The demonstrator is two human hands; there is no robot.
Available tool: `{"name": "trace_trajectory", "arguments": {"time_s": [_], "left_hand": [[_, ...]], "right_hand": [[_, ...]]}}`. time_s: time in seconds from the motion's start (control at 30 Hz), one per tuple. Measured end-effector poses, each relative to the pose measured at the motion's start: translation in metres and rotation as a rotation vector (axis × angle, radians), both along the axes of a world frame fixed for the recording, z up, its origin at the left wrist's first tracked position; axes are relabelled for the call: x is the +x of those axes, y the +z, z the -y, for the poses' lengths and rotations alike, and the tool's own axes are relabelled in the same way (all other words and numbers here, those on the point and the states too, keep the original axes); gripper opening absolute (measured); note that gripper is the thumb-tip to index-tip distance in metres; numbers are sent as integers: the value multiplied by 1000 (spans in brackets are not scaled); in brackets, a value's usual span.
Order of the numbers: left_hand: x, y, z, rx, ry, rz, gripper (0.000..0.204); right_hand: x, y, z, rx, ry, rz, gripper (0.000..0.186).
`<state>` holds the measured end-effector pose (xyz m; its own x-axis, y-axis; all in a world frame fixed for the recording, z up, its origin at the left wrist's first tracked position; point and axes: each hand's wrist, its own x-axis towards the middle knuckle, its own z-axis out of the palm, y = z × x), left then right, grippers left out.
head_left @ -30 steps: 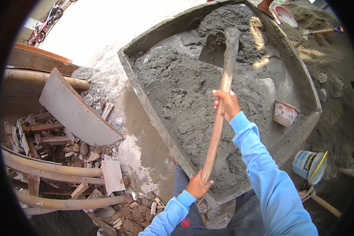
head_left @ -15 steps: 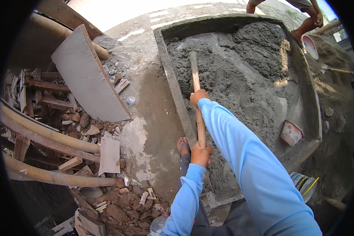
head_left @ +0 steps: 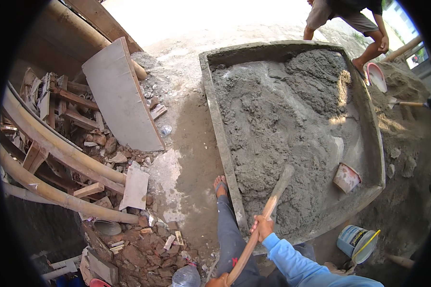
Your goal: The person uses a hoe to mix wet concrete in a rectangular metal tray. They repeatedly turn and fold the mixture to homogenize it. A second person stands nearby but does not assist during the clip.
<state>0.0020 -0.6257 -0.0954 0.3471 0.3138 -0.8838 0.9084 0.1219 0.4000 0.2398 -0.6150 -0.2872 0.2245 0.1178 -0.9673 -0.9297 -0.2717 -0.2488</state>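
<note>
My right hand point(head_left: 262, 227) is wrapped round the middle of the long wooden handle of a hoe point(head_left: 268, 209). At the lower edge, partly cut off, my left hand point(head_left: 218, 281) grips the handle's near end. The handle slants away to the right, its far part coated grey. The hoe's head is hidden in the wet mortar point(head_left: 254, 129), a rough grey mass heaped highest at the far right. A low-walled rectangular mixing trough point(head_left: 219, 129) holds the mortar. Inside its near right corner, a smeared small bucket point(head_left: 347, 178) sits tilted.
A lidded pail point(head_left: 357, 243) with a yellow handle stands outside the trough's near right corner. Rubble point(head_left: 143, 253), bamboo poles point(head_left: 76, 205) and a leaning board point(head_left: 124, 100) fill the left. Another person point(head_left: 364, 28) is at the far right, near a pinkish bucket point(head_left: 376, 77).
Both hands have drawn the hoe toward me; its handle now enters the mortar near the trough's near side rather than the far left. More of the other person shows.
</note>
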Motion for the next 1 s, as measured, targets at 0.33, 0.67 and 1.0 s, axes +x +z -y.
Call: {"name": "trace_trajectory", "arguments": {"time_s": [0.33, 0.67, 1.0], "left_hand": [[-43, -126, -91, -90, 109, 296, 36], [243, -265, -386, 494, -10, 46, 31], [195, -233, -259, 373, -31, -56, 27]], "right_hand": [[23, 6, -121, 138, 112, 247, 31], [214, -182, -498, 77, 591, 688, 44], [146, -192, -362, -250, 696, 562, 52]]}}
